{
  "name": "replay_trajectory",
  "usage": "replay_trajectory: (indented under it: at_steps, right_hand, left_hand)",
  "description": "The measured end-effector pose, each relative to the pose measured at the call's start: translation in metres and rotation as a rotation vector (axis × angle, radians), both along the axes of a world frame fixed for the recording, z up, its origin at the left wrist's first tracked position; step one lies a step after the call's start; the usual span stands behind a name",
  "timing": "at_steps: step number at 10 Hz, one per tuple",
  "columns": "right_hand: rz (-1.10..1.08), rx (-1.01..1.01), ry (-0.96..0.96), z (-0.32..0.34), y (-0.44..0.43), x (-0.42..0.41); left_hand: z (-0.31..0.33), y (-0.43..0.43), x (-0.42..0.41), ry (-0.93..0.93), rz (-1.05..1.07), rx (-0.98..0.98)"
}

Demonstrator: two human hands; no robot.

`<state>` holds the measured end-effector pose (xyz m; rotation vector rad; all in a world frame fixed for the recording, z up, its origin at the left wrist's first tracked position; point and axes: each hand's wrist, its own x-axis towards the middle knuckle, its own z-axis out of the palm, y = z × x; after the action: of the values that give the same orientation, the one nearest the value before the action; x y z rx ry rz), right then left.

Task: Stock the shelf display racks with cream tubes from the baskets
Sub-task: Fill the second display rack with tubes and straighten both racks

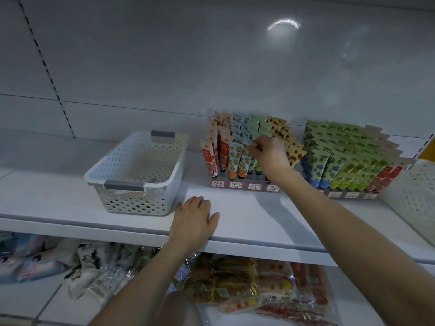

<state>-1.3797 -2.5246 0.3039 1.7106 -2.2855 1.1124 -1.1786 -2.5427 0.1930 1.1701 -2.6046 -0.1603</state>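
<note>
Obs: right hand (270,158) pinches cream tube (250,142) by its crimped top at middle rows of display rack (244,185), likely seating it upright; left hand (194,217), empty, fingers flat, braces on shelf (247,220) before rack, beside basket (136,203).

Single wide-angle head view, facing forward and down, close over white shelf (247,215).

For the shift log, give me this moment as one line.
right hand pinches cream tube in display rack | left hand flat on shelf | white basket nearly empty
</note>
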Motion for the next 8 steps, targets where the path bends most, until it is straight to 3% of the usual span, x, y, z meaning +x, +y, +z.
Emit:
replay_trajectory:
  at_steps: [5,8]
  right_hand:
    - [0.018,-0.036,0.037,-0.0015,0.0052,0.0006]
    - [-0.029,0.097,-0.039,-0.0023,-0.0003,0.0012]
  left_hand:
    - [0.0009,0.0005,-0.0003,0.01,0.007,0.011]
    - [0.0004,0.0,-0.0011,0.017,0.013,0.013]
